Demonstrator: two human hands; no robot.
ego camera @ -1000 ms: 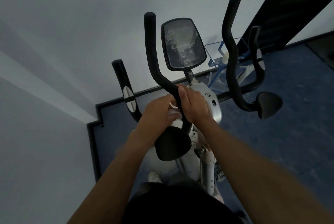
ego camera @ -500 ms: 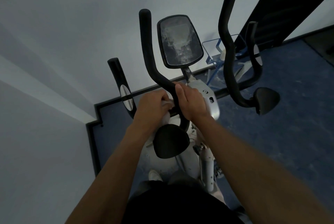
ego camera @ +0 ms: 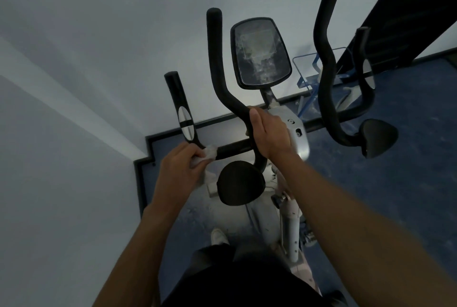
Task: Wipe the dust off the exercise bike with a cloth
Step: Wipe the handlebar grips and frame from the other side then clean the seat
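Exercise bike (ego camera: 294, 138) stands close to a pale wall (ego camera: 99, 34), front end facing it, on a dark blue floor (ego camera: 408, 195) w/ pale dusty speckles. Long axis runs from the person's body away toward the wall; the black crossbar (ego camera: 237, 149) lies across that, left–right.

Materials: matte black foam-looking grips on curved upright handlebars, left one (ego camera: 217, 64) and right one (ego camera: 324, 59), both rising w/ an S-bend. Rounded black pads sit at their lower ends, near pad (ego camera: 241, 183) oval and smooth. Console (ego camera: 261, 54) is a glossy rounded-trapezoid screen, tilted back, smeared w/ grey dust. Housing below it is silver-grey plastic.

Cloth (ego camera: 207, 154) is small, white, crumpled, soft-looking; sits on the crossbar's left end, just by the outer grip (ego camera: 184, 113) w/ its silver oval sensor.

L hand (ego camera: 183, 165) pinches the cloth, fingers curled round it, pressing it on the bar. R hand (ego camera: 269, 133) clasps the bent lower part of the left handlebar, thumb lying along it.
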